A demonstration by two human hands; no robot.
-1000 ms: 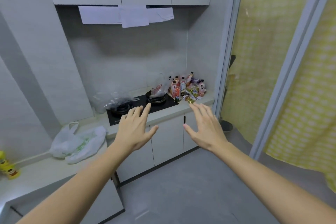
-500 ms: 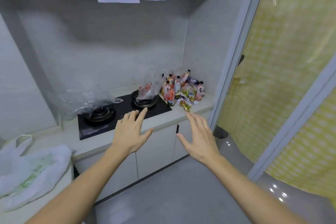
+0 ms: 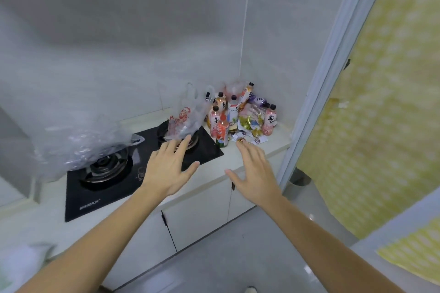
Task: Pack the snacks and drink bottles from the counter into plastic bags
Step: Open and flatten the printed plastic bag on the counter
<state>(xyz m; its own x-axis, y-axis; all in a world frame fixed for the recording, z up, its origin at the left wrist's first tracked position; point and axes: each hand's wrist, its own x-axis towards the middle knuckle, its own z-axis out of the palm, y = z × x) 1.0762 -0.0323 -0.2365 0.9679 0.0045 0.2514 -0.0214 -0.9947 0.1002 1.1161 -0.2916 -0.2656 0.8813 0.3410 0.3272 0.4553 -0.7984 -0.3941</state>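
Packing is not yet begun: both hands are reaching in, empty. The left hand [image 3: 170, 169], fingers spread, is hovering by the printed plastic bag [image 3: 184, 120] on the stove's right burner [image 3: 190, 139]. The right hand [image 3: 253, 173], also spread, is nearing the snack packets [image 3: 250, 123] and drink bottles [image 3: 221, 123] at frame centre-right, possibly touching one. The next move likely calls for opening the bag; the wall corner and counter edge [image 3: 262, 158] leave little room.

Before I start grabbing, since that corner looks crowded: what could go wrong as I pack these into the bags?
1. The drink bottles stand packed together in the corner; pulling one could topple its neighbours.
2. The printed plastic bag sits on the right burner, and the clear plastic bag drapes over the left burner; either might snag on the grates.
3. Small snack packets lie loose near the counter's front and could slide off.
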